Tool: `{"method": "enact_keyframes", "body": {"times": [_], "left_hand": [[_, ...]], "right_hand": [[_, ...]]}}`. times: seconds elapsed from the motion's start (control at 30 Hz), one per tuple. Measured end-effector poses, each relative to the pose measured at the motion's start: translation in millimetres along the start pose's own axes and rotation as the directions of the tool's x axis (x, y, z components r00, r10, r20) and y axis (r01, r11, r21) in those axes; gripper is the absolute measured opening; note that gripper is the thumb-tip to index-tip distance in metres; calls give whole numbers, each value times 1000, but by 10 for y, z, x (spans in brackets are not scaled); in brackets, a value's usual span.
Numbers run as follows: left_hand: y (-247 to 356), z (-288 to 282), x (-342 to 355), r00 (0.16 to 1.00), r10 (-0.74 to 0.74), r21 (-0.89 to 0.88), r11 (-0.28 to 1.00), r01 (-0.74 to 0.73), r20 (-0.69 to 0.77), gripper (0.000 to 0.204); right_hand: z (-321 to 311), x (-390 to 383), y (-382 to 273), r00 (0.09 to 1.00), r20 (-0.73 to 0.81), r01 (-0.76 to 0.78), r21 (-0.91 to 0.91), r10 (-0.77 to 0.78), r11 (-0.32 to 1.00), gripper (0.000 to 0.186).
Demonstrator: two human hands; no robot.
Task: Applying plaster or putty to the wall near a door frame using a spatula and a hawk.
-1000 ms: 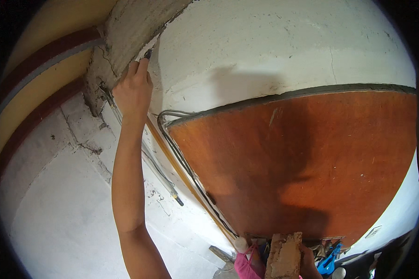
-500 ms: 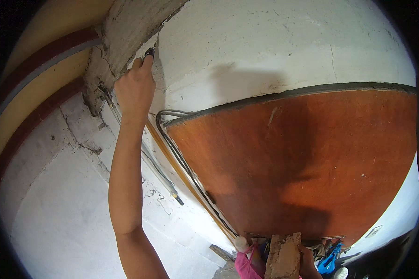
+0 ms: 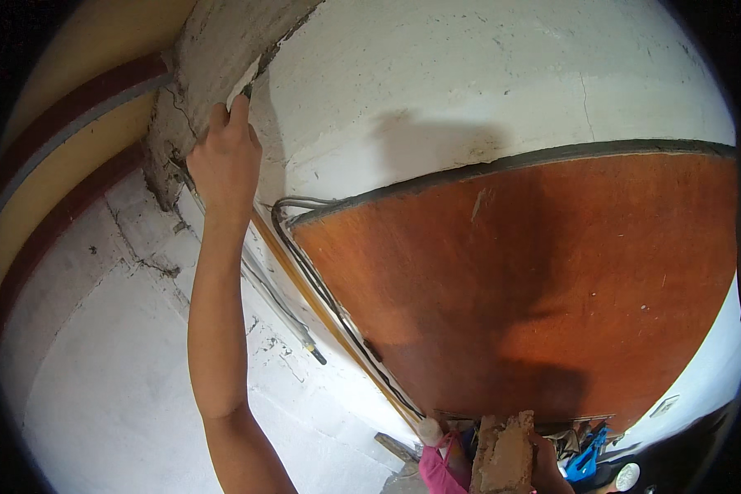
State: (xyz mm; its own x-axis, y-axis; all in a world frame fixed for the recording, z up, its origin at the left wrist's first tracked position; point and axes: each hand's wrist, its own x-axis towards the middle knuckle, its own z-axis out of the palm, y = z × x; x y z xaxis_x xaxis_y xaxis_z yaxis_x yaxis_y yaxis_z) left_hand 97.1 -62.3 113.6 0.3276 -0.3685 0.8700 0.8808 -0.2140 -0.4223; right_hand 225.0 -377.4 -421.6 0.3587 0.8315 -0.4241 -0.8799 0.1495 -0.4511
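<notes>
My left hand (image 3: pixel 225 160) is raised high against the wall, its fingers closed around the dark handle of a small trowel (image 3: pixel 244 85). The trowel's pale, thin blade points up along the rough joint where the grey concrete beam (image 3: pixel 222 49) meets the white wall (image 3: pixel 436 66). Much of the handle is hidden by my fingers. Low in the view, my right hand (image 3: pixel 547 468) grips the side of a small mortar board (image 3: pixel 502 457), brown and crusted with mortar. Most of that hand's fingers are hidden behind the board.
A reddish-brown wooden panel (image 3: pixel 502 280) covers the wall, with grey mortar (image 3: pixel 552 153) along its top edge. Black cables (image 3: pixel 313 267) and a tube light (image 3: pixel 284 317) run down its left side. Below are a pink bag (image 3: pixel 440 471) and a blue item (image 3: pixel 586 463).
My left hand has slid a little down and left along the joint with the trowel. My right hand and the mortar board stay almost in place.
</notes>
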Motion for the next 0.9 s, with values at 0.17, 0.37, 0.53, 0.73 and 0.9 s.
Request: {"method": "enact_keyframes", "body": {"times": [0.17,0.37,0.53,0.73,0.9], "left_hand": [[37,34,8,999,20,19,1000,-21,45,19],[95,48,7,1000,0,0,1000,0,6,17],[114,88,12,1000,0,-8,1000,0,6,16],[124,111,32,992,60,-87,995,-50,114,19],[138,45,51,990,32,-167,986,-9,135,24]], "right_hand": [[-92,120,36,996,-92,-11,32,14,999,43],[-196,132,48,998,-55,-13,14,13,1000,45],[-200,148,39,1000,23,5,73,-6,997,43],[-167,138,-12,999,-23,32,80,-30,996,43],[-169,158,-27,999,-28,40,83,-37,996,43]]}}
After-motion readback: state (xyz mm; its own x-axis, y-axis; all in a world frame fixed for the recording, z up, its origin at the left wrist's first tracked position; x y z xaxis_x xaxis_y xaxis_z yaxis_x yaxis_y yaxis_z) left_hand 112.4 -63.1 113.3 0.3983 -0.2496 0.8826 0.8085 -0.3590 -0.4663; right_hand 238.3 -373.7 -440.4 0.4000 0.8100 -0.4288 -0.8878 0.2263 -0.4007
